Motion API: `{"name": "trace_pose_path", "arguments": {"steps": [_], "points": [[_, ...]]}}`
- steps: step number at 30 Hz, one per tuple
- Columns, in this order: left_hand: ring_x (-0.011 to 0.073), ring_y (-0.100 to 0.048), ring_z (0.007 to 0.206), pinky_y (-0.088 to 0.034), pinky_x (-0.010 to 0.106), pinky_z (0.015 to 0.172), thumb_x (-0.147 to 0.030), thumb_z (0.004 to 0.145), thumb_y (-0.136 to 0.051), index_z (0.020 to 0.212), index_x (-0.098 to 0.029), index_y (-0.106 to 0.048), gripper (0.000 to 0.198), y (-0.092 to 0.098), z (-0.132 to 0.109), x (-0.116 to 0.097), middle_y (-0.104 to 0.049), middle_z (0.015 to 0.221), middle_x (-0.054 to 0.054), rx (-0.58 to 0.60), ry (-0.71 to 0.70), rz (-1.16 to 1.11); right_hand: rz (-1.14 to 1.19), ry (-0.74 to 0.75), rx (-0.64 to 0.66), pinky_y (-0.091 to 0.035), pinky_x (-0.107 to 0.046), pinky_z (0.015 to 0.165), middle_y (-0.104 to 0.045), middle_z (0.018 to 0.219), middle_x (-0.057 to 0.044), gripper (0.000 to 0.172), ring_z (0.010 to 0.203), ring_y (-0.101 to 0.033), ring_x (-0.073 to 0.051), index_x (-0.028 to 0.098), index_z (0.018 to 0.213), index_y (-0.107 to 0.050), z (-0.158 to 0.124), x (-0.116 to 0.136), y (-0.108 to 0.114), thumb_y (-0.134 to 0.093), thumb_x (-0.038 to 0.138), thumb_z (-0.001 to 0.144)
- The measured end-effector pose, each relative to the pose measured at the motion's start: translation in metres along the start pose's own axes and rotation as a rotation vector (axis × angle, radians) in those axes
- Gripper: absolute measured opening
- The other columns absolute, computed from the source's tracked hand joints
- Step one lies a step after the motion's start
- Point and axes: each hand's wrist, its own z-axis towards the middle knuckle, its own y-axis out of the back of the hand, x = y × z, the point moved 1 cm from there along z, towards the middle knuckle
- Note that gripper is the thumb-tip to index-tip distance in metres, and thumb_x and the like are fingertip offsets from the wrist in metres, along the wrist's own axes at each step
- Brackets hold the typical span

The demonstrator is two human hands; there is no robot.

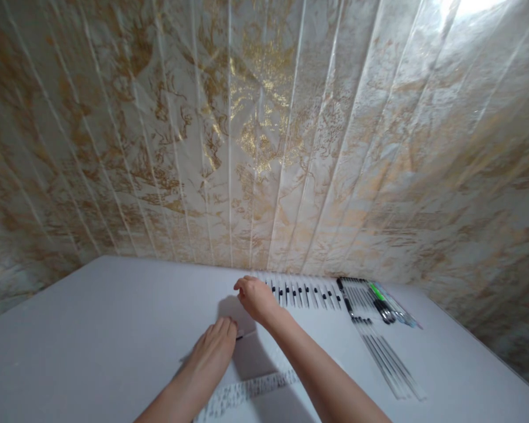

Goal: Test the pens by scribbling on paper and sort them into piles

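Note:
My left hand (pixel 216 342) rests low over the white table, fingers together, beside a small piece with a dark tip (pixel 240 338); what its fingers hold, if anything, is hidden. Farther forward, my right hand (pixel 254 296) is raised with curled fingers at the left end of a row of clear pen parts with black bits (pixel 307 295). Whether anything sits between those fingers is too small to make out. Below both hands lies a strip with dark marks (pixel 251 389), partly covered by my right forearm.
On the right of the table (pixel 127 329) lie thin rods (pixel 385 358), black pen pieces (pixel 346 298), a bright green item (pixel 378 292) and several pens (pixel 397 311). A gold-patterned, pleated covering (pixel 255 135) rises behind the table's back edge.

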Motion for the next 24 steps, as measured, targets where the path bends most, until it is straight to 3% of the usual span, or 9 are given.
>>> {"name": "trace_pose_path", "arguments": {"steps": [3, 9, 14, 19, 24], "points": [[0.0309, -0.058, 0.102, -0.045, 0.048, 0.090, 0.006, 0.083, -0.031, 0.102, -0.013, -0.060, 0.040, 0.001, -0.001, -0.003, -0.064, 0.106, 0.014, 0.001, 0.013, 0.024, 0.033, -0.015, 0.017, -0.050, -0.031, 0.085, -0.067, 0.107, -0.007, 0.021, 0.101, -0.063, -0.019, 0.017, 0.105, -0.067, -0.037, -0.007, 0.004, -0.053, 0.009, 0.091], [0.0275, -0.056, 0.095, -0.045, 0.044, 0.085, 0.006, 0.082, -0.033, 0.093, -0.016, -0.057, 0.034, -0.002, -0.003, -0.011, -0.062, 0.100, 0.011, -0.016, 0.004, -0.007, 0.091, -0.031, 0.046, -0.047, -0.023, 0.072, -0.069, 0.097, -0.005, 0.018, 0.089, -0.066, -0.019, 0.019, 0.092, -0.071, -0.100, -0.019, -0.009, -0.067, 0.008, 0.077], [0.0219, -0.054, 0.083, -0.044, 0.034, 0.076, -0.001, 0.088, -0.034, 0.085, -0.020, -0.052, 0.027, 0.010, -0.002, -0.013, -0.058, 0.088, 0.004, -0.026, -0.074, -0.082, 0.167, -0.066, -0.050, -0.044, -0.020, 0.067, -0.072, 0.083, -0.002, 0.020, 0.077, -0.066, -0.016, 0.020, 0.084, -0.071, -0.114, -0.033, -0.012, -0.058, 0.005, 0.082], [0.0218, -0.053, 0.079, -0.040, 0.034, 0.074, -0.002, 0.090, -0.032, 0.086, -0.019, -0.051, 0.026, 0.025, 0.002, 0.002, -0.056, 0.085, 0.004, -0.069, -0.072, -0.147, 0.200, -0.109, -0.165, -0.042, -0.021, 0.063, -0.070, 0.074, -0.001, 0.019, 0.068, -0.063, -0.015, 0.018, 0.079, -0.069, -0.122, -0.060, 0.021, -0.055, 0.006, 0.085], [0.0209, -0.053, 0.078, -0.038, 0.033, 0.073, 0.000, 0.087, -0.035, 0.087, -0.019, -0.052, 0.025, 0.020, 0.005, 0.009, -0.057, 0.084, 0.002, -0.071, -0.086, -0.199, 0.191, -0.097, -0.220, -0.040, -0.022, 0.063, -0.067, 0.072, -0.001, 0.019, 0.067, -0.059, -0.015, 0.018, 0.077, -0.068, -0.130, -0.063, 0.039, -0.056, 0.006, 0.084]]}}
